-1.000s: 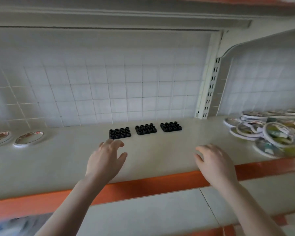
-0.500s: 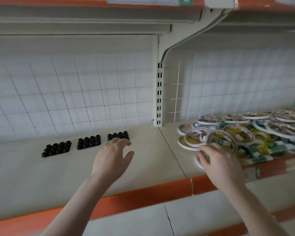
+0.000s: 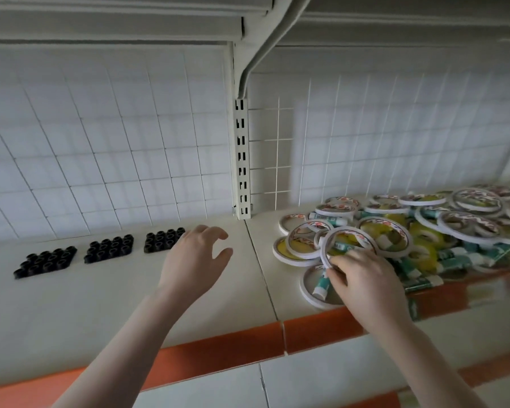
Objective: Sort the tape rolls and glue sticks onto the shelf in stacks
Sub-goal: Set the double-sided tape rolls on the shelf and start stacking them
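At the right front edge of the cream metal shelf [image 3: 124, 293], from the head view: right hand [image 3: 365, 278] pinching the thin white-rimmed tape roll [image 3: 349, 241] tilted up off the jumbled pile of tape rolls and teal glue sticks [image 3: 442, 231]; left hand [image 3: 193, 260] hovering empty, fingers loosely spread, beside the black ribbed plastic blocks [image 3: 164, 240]. Best lifted straight up to clear neighbouring rings, then laid flat on bare shelf to start a stack.
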`<state>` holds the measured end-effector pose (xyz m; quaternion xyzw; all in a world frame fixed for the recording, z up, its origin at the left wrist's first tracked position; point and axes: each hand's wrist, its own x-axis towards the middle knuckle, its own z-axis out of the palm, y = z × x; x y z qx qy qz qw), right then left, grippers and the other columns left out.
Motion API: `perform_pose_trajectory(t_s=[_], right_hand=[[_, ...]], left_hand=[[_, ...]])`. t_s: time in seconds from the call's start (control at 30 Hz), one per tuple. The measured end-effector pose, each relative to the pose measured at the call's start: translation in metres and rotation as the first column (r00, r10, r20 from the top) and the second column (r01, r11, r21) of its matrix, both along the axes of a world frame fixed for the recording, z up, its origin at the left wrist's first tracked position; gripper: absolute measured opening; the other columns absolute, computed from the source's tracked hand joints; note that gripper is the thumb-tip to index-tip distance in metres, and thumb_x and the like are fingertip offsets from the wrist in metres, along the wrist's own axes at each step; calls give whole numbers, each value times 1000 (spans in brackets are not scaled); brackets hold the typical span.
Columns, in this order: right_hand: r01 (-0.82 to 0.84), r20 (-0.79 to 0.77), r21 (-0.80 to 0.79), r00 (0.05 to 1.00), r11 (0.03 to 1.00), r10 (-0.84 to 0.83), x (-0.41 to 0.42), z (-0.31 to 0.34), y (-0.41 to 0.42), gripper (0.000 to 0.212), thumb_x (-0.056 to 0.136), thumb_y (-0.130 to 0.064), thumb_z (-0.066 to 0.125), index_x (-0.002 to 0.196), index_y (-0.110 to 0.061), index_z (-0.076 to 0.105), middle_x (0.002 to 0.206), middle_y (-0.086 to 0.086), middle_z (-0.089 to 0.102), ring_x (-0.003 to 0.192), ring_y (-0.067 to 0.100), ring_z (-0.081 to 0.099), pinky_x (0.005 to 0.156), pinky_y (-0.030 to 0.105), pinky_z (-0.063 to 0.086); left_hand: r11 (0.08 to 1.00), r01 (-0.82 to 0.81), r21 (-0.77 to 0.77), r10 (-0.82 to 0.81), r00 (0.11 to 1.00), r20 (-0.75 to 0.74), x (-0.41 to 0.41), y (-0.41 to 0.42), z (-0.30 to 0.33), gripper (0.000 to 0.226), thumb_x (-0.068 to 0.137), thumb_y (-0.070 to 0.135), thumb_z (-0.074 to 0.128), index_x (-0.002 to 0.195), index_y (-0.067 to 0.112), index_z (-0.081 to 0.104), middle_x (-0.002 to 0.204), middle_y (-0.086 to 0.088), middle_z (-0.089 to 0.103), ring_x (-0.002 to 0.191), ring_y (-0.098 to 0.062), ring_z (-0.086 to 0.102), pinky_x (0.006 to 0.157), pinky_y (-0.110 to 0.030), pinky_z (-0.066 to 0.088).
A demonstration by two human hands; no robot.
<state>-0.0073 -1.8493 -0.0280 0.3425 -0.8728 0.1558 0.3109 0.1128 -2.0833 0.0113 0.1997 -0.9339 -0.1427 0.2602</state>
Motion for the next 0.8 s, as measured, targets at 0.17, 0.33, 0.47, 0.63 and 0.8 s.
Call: perform_pose_trajectory(t_s=[0.17, 0.33, 0.47, 0.63, 0.8], right_hand=[[-95, -51, 51, 994, 994, 98, -8, 1, 5, 14, 62, -12, 80, 64, -12, 66, 57, 0, 56, 54, 17, 55, 52, 30, 50], [-146, -103, 7, 984, 989, 146, -20, 0, 16, 16, 62, -6, 81, 71, -10, 69, 63, 2, 59, 60, 23, 60, 60, 33, 52], [-160, -151, -21, 976, 987, 155, -31, 6, 26, 17, 62, -3, 81, 73, -9, 70, 65, 4, 61, 61, 25, 61, 61, 34, 53], [-123, -194, -44, 975, 991, 112, -45, 16, 40, 22, 57, 1, 83, 73, -7, 71, 67, 7, 63, 62, 27, 62, 60, 36, 53], [-73, -185, -37, 981, 997, 65, -58, 17, 59, 26, 50, 4, 85, 67, -8, 69, 64, 5, 62, 59, 27, 61, 58, 34, 52]], left_hand=[[998, -51, 44, 51, 999, 13, -12, 19, -7, 29, 88, 32, 59, 115, 22, 61, 117, 2, 58, 109, -17, 53, 85, -31, 45], [994, -86, 60, 84, 996, 31, -22, 32, -12, 29, 88, 33, 59, 115, 23, 61, 118, 3, 58, 109, -16, 53, 87, -34, 46], [996, -61, 60, 60, 998, 25, -32, 41, -10, 29, 89, 33, 58, 115, 22, 60, 119, 3, 57, 110, -16, 52, 88, -33, 45], [998, 57, 27, -58, 998, 8, -50, 58, -5, 28, 90, 33, 56, 116, 23, 60, 120, 6, 58, 110, -14, 52, 89, -29, 43], [975, 222, 14, -222, 974, 50, -71, 76, -4, 28, 93, 32, 53, 118, 23, 62, 117, 8, 59, 108, -11, 51, 85, -25, 42]])
